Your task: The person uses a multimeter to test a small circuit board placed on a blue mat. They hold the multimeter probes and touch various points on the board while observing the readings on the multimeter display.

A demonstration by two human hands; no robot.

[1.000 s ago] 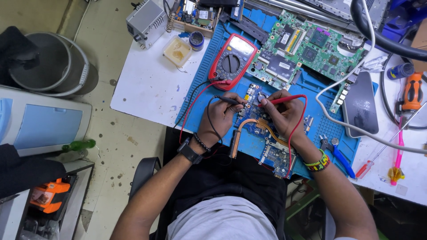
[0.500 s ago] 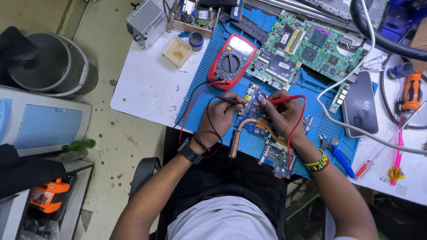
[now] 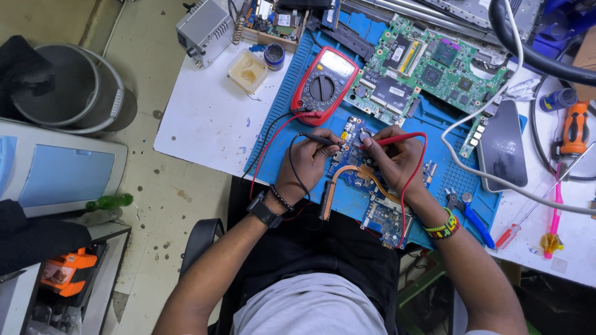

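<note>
The left hand (image 3: 308, 162) pinched a black probe (image 3: 321, 139) and the right hand (image 3: 395, 162) pinched a red probe (image 3: 400, 139), both tips touching the blue circuit board (image 3: 366, 186) lying on the blue mat (image 3: 298, 149) near the red multimeter (image 3: 324, 85).

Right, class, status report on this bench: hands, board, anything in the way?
Left hand holds black probe, right hand holds red probe. Both tips on blue circuit board. Meter behind; nothing blocking.

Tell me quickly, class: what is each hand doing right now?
Left hand: closed on the black probe, tip at the blue board.
Right hand: closed on the red probe, tip on the same board.
</note>
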